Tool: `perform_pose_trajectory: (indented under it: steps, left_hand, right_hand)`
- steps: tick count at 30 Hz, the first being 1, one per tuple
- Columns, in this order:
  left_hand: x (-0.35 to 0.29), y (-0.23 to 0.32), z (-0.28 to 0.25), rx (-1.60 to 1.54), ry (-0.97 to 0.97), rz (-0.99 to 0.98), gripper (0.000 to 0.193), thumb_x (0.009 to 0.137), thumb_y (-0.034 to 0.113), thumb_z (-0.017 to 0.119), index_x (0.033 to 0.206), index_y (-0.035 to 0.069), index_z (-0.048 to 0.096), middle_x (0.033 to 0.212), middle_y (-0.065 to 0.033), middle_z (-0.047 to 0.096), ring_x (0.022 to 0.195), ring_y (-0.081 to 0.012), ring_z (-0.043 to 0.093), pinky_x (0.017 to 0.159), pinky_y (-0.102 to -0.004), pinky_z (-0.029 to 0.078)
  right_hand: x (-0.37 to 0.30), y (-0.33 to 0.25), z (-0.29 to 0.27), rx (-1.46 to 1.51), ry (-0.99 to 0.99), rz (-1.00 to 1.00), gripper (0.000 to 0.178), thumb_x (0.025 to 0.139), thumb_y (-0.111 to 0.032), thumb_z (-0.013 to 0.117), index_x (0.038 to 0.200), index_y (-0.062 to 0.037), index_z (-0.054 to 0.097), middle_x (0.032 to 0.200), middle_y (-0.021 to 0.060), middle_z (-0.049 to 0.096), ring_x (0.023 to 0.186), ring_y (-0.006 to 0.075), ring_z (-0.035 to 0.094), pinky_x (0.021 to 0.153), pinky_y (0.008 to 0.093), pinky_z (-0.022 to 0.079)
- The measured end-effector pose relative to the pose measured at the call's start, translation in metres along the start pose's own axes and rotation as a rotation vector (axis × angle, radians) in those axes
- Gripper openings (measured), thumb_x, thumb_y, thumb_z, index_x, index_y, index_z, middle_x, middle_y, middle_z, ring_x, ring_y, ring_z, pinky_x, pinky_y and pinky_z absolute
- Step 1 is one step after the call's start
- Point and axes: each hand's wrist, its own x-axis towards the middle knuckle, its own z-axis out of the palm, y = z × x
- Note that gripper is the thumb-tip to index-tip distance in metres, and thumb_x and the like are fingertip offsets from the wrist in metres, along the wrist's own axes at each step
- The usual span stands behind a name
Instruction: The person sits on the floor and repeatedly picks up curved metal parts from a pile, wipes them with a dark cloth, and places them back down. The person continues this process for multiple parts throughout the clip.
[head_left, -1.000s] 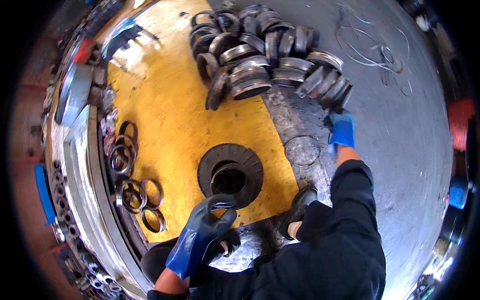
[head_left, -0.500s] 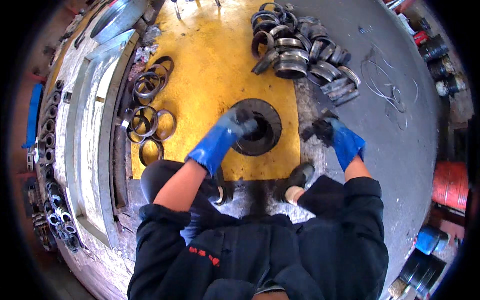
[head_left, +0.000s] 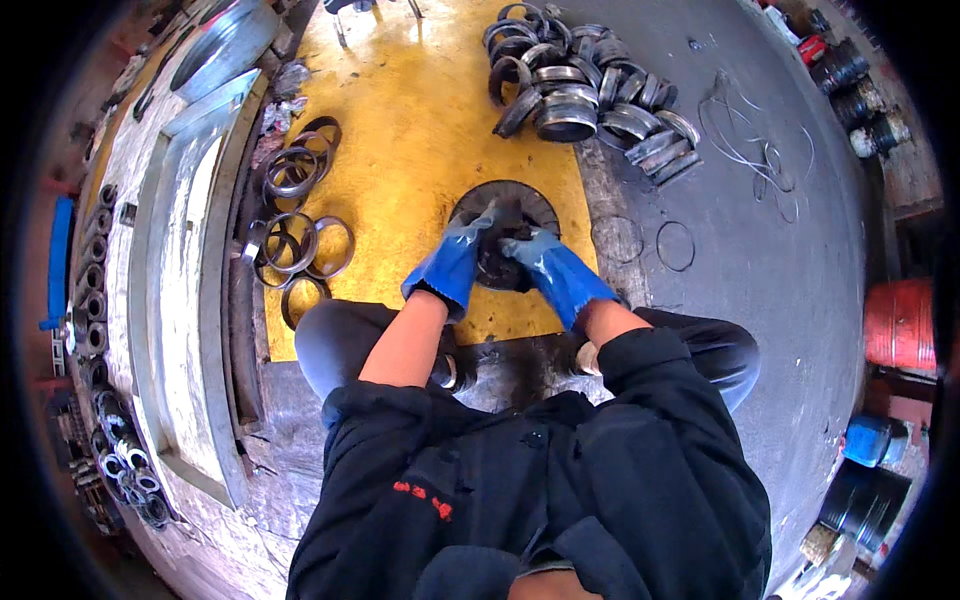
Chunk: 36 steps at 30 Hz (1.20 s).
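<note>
A round black disc (head_left: 540,200) with a raised rim lies on the yellow floor before me. Over its middle, both my gloved hands come together around a dark, blackened piece (head_left: 508,215) whose kind I cannot make out. My left hand (head_left: 468,240), in a blue glove with a dirty grey palm, grips it from the left. From the right my right hand (head_left: 540,252), gloved alike, has its fingers curled against the same piece. The hands hide most of the disc's centre and the lower part of the piece.
Metal rings (head_left: 290,245) lie in a loose row at left, beside a long metal trough (head_left: 150,300). A heap of wide metal rings (head_left: 570,115) sits ahead on the right. Two thin rings (head_left: 675,246) and tangled wire (head_left: 760,165) lie on the grey floor. A red drum (head_left: 900,325) stands far right.
My right hand has moved left from above the grey floor to the disc, joining my left hand. Two thin rings now show where it was. The view has shifted slightly.
</note>
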Motion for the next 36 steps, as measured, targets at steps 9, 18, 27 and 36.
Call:
perform_pose_trajectory:
  steps: [9,18,27,36]
  left_hand:
    - [0.03,-0.027,-0.021,0.082,0.238,0.155,0.043,0.085,0.029,0.071,0.115,-0.001,0.062,0.105,-0.0103,0.067,0.094,-0.0182,0.062,0.081,-0.0308,0.05]
    - [0.056,-0.049,-0.025,0.77,0.372,0.388,0.061,0.082,0.038,0.07,0.125,-0.002,0.055,0.125,-0.0213,0.057,0.117,-0.0294,0.054,0.1,-0.0356,0.042]
    - [0.04,-0.059,-0.043,0.864,0.322,0.359,0.059,0.084,0.039,0.068,0.125,-0.002,0.055,0.124,-0.0205,0.058,0.116,-0.0288,0.055,0.099,-0.0351,0.043]
    - [0.053,-0.064,-0.043,0.906,0.35,0.335,0.057,0.086,0.039,0.066,0.126,-0.001,0.055,0.123,-0.0196,0.059,0.114,-0.0282,0.057,0.097,-0.0346,0.044]
  right_hand:
    - [-0.005,0.074,-0.08,0.775,0.217,0.355,0.028,0.088,-0.035,0.06,0.098,-0.0087,0.064,0.073,0.0065,0.065,0.061,0.0189,0.062,0.053,0.0325,0.05]
    - [0.06,0.009,-0.042,-1.109,-0.134,-0.926,0.028,0.081,-0.018,0.063,0.107,-0.006,0.066,0.119,0.0162,0.062,0.109,0.0323,0.06,0.09,0.0398,0.05]
    - [0.066,0.084,-0.021,0.052,-0.129,-0.005,0.034,0.086,-0.025,0.063,0.115,-0.0077,0.062,0.113,0.0139,0.065,0.102,0.0289,0.063,0.087,0.0373,0.051]
    - [0.054,0.053,-0.002,0.909,-0.002,0.675,0.037,0.086,-0.03,0.062,0.112,-0.0027,0.062,0.103,0.0156,0.066,0.092,0.0301,0.065,0.077,0.0463,0.053]
